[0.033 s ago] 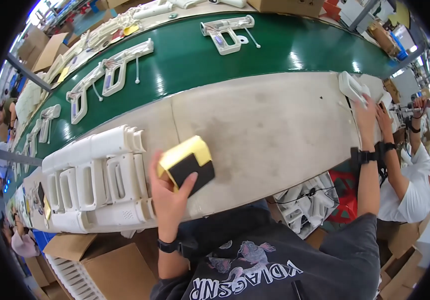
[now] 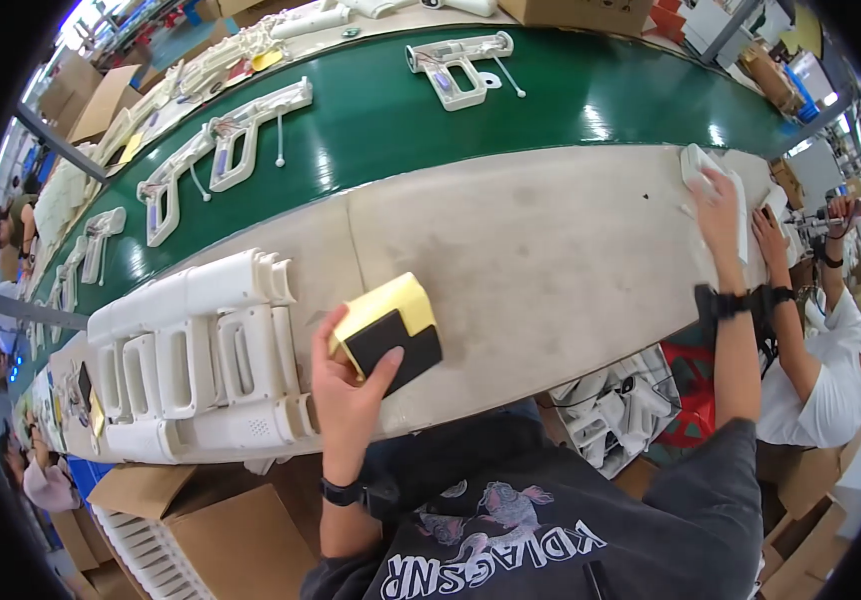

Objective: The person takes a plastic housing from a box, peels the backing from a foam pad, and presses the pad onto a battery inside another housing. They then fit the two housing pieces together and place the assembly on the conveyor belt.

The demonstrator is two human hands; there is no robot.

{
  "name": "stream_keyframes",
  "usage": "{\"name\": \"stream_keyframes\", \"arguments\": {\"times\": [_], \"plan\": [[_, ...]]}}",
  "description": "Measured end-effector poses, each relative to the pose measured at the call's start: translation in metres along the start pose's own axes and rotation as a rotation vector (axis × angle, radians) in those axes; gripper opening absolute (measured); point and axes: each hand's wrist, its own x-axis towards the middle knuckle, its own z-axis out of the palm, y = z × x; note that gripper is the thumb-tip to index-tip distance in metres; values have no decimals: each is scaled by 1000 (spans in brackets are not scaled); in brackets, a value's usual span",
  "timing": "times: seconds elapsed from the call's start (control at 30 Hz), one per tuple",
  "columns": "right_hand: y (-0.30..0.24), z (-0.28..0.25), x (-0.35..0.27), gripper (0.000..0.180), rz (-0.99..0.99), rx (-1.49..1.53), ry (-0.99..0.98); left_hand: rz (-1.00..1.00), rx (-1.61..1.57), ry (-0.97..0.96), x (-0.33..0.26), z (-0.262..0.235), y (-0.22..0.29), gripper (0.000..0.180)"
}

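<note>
My left hand (image 2: 351, 390) is closed around a yellow-and-black block (image 2: 391, 318), with the thumb pressed on its black face. The block is tilted above the near edge of the worktable. At the far right, my right hand (image 2: 719, 215) reaches over a white plastic casing (image 2: 693, 163). Those fingers are blurred, and whether they grip the casing is unclear. Left of my left hand, several white handled casings (image 2: 183, 370) stand side by side in a row.
A green conveyor belt (image 2: 371, 120) beyond the worktable (image 2: 541, 230) carries several open white gun-shaped housings (image 2: 461, 75) with wires. A co-worker's hand (image 2: 773, 238) is close to my right arm. Below the table are a bin of white parts (image 2: 616, 410) and a cardboard box (image 2: 241, 545).
My right hand has shifted up and left over the white casing. My left hand, with the yellow-and-black block, has moved slightly right.
</note>
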Motion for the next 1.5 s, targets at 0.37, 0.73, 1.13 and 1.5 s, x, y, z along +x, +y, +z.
{"name": "stream_keyframes", "arguments": {"times": [0.37,0.73,1.13,1.5], "plan": [[-221,251,114,27,-625,-176,-442,4,-175,9,-88,-14,19,79],[-245,218,107,18,-828,-238,-294,-47,-418,62,-97,-19,4,76],[-340,34,-34,19,-944,99,-432,-41,-347,-147,-109,-31,18,97],[-339,69,-167,20,-1078,326,-703,-18,-206,-142,-125,-45,20,87]]}}
